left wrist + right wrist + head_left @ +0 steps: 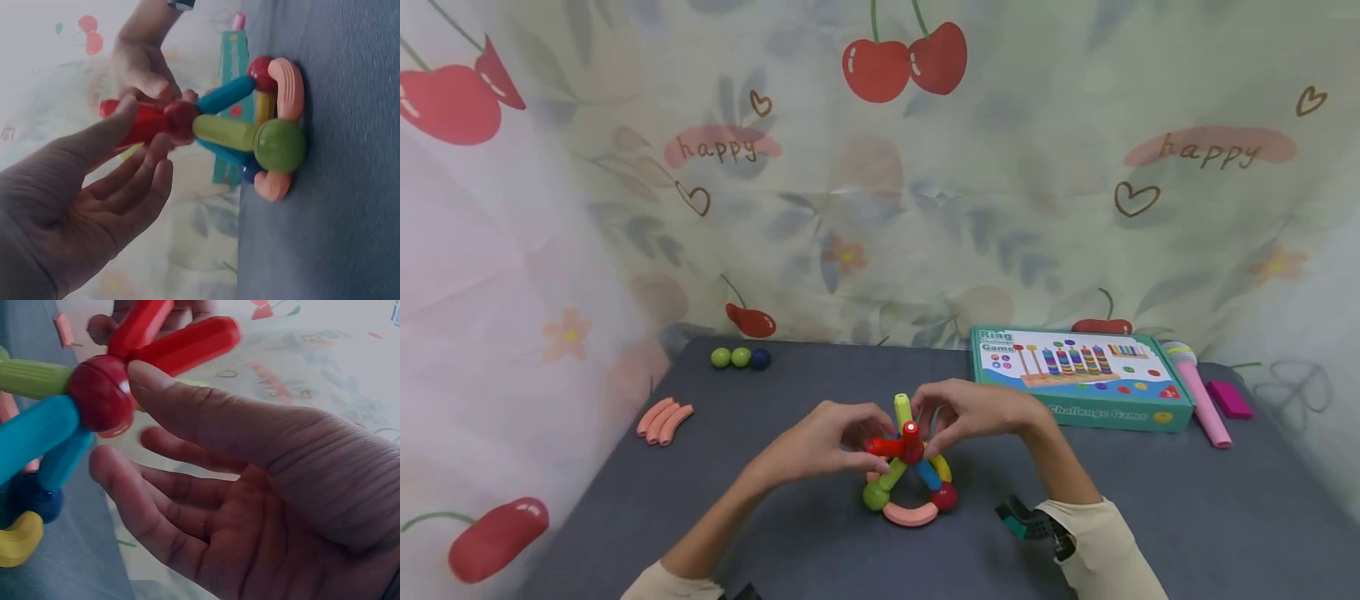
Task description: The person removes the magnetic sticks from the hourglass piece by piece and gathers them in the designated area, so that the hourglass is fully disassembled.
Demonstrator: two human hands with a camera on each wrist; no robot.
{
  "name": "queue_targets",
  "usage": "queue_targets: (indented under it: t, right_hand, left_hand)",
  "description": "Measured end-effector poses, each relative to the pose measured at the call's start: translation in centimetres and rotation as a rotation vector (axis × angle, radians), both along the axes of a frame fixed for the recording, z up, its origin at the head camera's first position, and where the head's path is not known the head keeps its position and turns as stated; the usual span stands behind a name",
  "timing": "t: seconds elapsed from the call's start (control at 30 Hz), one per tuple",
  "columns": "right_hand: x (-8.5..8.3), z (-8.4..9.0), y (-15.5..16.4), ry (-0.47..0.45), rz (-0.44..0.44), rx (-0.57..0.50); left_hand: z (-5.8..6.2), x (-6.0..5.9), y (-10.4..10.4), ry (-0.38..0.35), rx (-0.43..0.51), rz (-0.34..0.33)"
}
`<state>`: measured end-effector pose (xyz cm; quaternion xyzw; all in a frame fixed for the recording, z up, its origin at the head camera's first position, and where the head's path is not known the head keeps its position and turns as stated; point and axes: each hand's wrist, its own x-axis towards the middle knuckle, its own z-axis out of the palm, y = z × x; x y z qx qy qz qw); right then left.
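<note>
A building-toy frame of coloured sticks and balls stands on the grey table, between both hands. Its base has a green ball (876,497), a red ball (946,497), a dark blue ball (250,172) and curved pieces, including a pink one (910,514). Straight sticks lean up to a dark red ball (100,394) at the top. From that ball stick out two red sticks and a yellow-green stick (902,408). My left hand (835,442) pinches the left red stick (885,447). With fingers loosely bent, my right hand (973,412) has its thumb against the top ball.
At the back right lies a green game box (1082,379), with a pink toy microphone (1199,392) and a magenta block (1229,400) beside it. Pink curved pieces (664,421) lie at left; green balls (731,357) and a blue ball (761,359) sit behind.
</note>
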<state>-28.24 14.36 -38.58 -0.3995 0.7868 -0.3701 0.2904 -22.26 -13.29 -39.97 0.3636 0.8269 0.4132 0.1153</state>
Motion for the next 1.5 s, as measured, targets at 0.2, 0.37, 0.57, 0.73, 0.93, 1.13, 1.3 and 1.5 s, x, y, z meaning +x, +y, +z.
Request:
queue_targets:
  t: [0.2, 0.37, 0.57, 0.73, 0.93, 1.13, 1.3, 1.5]
  right_hand:
    - [-0.4, -0.5, -1.0, 0.037, 0.059, 0.043]
    - [-0.3, -0.5, -1.0, 0.033, 0.042, 0.045]
    - [-0.4, -0.8, -0.9, 0.042, 0.038, 0.011]
    - [-0.3, -0.6, -1.0, 0.069, 0.036, 0.013]
    - [-0.3, -0.8, -1.2, 0.053, 0.025, 0.001]
    - [-0.4, -1.1, -1.3, 0.034, 0.02, -0.01]
    - [-0.4, -1.2, -1.4, 0.048, 0.021, -0.003]
    - [-0.3, -1.1, -1.2, 0.05, 0.0, 0.021]
  left_hand:
    - [-0.4, 0.4, 0.8, 0.076, 0.031, 0.058]
    - [-0.4, 1.0, 1.4, 0.104, 0.031, 0.102]
    - [-0.1, 1.4, 1.8, 0.166, 0.007, 0.119]
    - [0.1, 1.5, 1.8, 0.241, -0.017, 0.12]
    - [0.0, 1.4, 1.7, 0.264, -0.013, 0.111]
    - [-0.2, 1.5, 1.5, 0.229, 0.003, 0.137]
    - [-0.1, 1.5, 1.1, 0.181, 0.044, 0.147]
    - [1.4, 1.3, -1.4, 0.117, 0.143, 0.205]
